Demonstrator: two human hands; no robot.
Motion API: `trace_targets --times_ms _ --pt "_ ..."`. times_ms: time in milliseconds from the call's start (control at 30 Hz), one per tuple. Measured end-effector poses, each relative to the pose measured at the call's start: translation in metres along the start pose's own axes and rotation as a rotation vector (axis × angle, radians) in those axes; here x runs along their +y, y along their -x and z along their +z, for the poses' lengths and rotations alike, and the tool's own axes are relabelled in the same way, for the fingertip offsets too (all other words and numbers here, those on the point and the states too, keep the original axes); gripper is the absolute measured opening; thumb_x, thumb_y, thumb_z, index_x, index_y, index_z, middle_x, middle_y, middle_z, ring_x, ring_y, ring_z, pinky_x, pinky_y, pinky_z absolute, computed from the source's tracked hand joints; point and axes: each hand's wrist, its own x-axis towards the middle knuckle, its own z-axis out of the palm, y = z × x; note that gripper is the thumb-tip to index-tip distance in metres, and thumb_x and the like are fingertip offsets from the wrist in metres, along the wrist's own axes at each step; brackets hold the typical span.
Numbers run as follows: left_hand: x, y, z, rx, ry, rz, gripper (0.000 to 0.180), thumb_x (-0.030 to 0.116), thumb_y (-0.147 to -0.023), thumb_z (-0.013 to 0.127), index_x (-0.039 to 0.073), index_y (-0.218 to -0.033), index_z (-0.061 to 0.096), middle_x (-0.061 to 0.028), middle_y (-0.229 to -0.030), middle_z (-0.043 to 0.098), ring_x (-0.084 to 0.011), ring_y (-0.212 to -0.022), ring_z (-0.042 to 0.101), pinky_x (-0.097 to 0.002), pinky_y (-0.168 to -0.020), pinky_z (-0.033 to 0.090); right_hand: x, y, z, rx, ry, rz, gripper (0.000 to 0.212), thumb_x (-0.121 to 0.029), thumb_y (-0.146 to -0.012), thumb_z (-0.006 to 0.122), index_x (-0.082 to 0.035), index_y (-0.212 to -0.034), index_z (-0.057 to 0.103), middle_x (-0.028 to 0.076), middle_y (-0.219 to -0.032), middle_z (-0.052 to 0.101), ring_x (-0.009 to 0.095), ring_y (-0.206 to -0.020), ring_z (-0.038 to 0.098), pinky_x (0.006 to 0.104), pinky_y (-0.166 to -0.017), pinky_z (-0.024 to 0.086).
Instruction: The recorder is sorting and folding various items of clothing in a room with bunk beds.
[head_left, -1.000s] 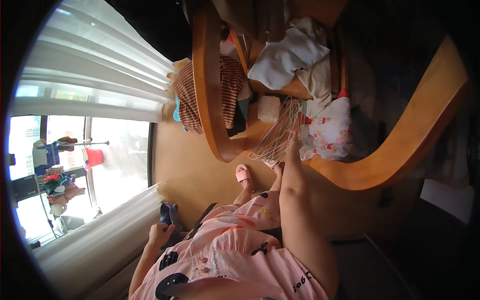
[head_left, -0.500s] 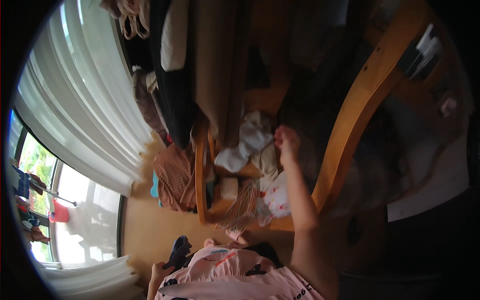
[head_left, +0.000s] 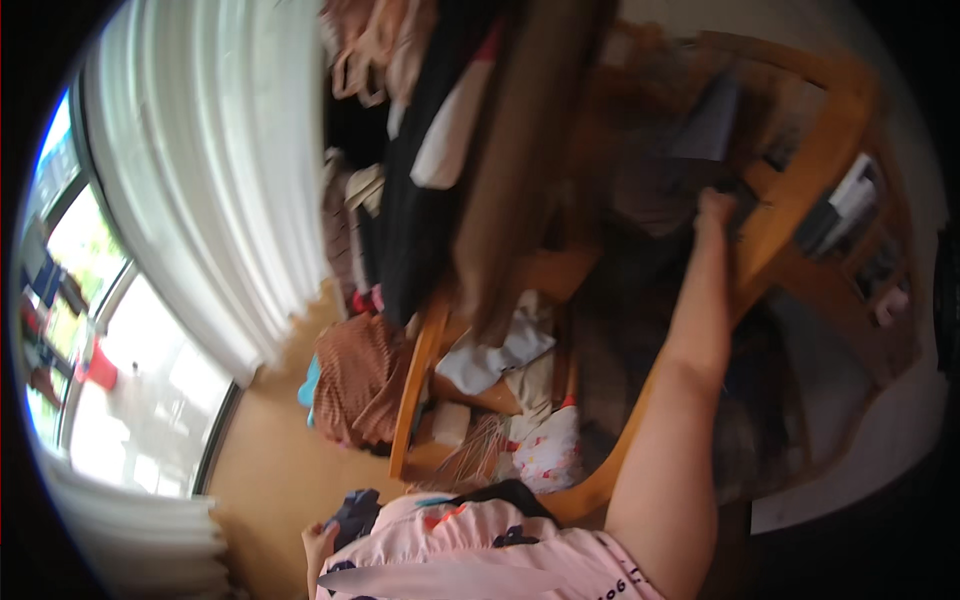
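The left hand (head_left: 320,545) is closed on a bunched dark blue cloth (head_left: 356,516), held low beside the pink dress (head_left: 480,545) and well apart from the low wooden shelf (head_left: 580,499). The right hand (head_left: 715,204) is stretched far up to dark clothing (head_left: 660,195) inside the curved wooden frame (head_left: 788,215); blur and shadow hide its fingers, so I cannot tell whether it grips anything or only touches.

That long reach looks the riskiest part: if the fingers have only an edge of the cloth, it could slip free, or a tug could drag neighbouring pieces along. The frame's edge runs close beside the forearm, so a quick pull back could knock the wrist or snag fabric.

Near the shelf's front edge lies a loose bundle of thin wire hangers (head_left: 474,452), with a white printed cloth (head_left: 547,449) just right of it. The wires cross one another and could tangle, or slide off that edge if brushed. The left hand's cloth hangs in loose folds, and a slack grip could let it drop to the floor (head_left: 265,440).
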Motion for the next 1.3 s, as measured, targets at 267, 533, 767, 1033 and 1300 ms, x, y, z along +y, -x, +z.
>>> trace_targets --times_ms 267,533,767,1033,1300 --pt "0.145 0.004 0.017 0.265 0.424 -0.081 0.024 0.009 -0.075 0.063 0.001 -0.097 0.056 -0.0040 -0.075 0.057 -0.0107 -0.070 0.055 -0.0229 -0.062 0.045 -0.007 0.045 -0.073 -0.321 -0.555 -0.030 0.034 -0.006 -0.067 0.058 0.003 -0.100 0.058 0.010 -0.096 0.057 0.019 -0.081 0.053 0.0293 -0.075 0.045" --pt "0.228 0.006 0.020 -0.030 0.569 0.051 0.036 0.010 -0.080 0.062 0.003 -0.113 0.052 -0.0062 -0.089 0.061 -0.0096 -0.080 0.057 -0.0221 -0.070 0.045 -0.036 0.299 -0.274 -0.651 -0.362 0.064 0.055 -0.012 -0.064 0.055 0.006 -0.116 0.047 0.016 -0.112 0.049 0.025 -0.098 0.048 0.0318 -0.088 0.037" --pt "0.297 0.017 0.055 -0.294 0.032 0.802 0.097 0.032 -0.051 0.083 0.005 -0.130 0.034 -0.0148 -0.124 0.043 -0.0227 -0.105 0.044 -0.0370 -0.092 0.034 -0.064 0.339 -0.262 -2.005 -0.155 -0.514 0.040 -0.007 -0.057 0.058 0.009 -0.093 0.056 0.019 -0.084 0.058 0.030 -0.073 0.059 0.0337 -0.071 0.045" --pt "0.294 0.031 0.066 -0.717 -0.147 0.838 0.031 0.026 -0.070 0.072 0.000 -0.075 0.056 -0.0119 -0.070 0.045 -0.0249 -0.065 0.048 -0.0365 -0.059 0.038 -0.063 0.387 -0.209 -1.936 -0.135 -0.822 0.035 0.004 -0.057 0.057 0.003 -0.091 0.057 0.017 -0.091 0.058 0.034 -0.080 0.057 0.0389 -0.073 0.046" --pt "0.224 0.062 0.062 -0.448 0.017 0.429 0.028 0.018 -0.084 0.060 -0.002 -0.066 0.050 -0.0118 -0.057 0.043 -0.0182 -0.050 0.041 -0.0305 -0.050 0.036 -0.057 0.474 -0.210 -1.798 -0.497 -0.496 0.014 0.000 -0.073 0.056 0.003 -0.086 0.060 0.015 -0.093 0.060 0.027 -0.085 0.059 0.0337 -0.075 0.047"
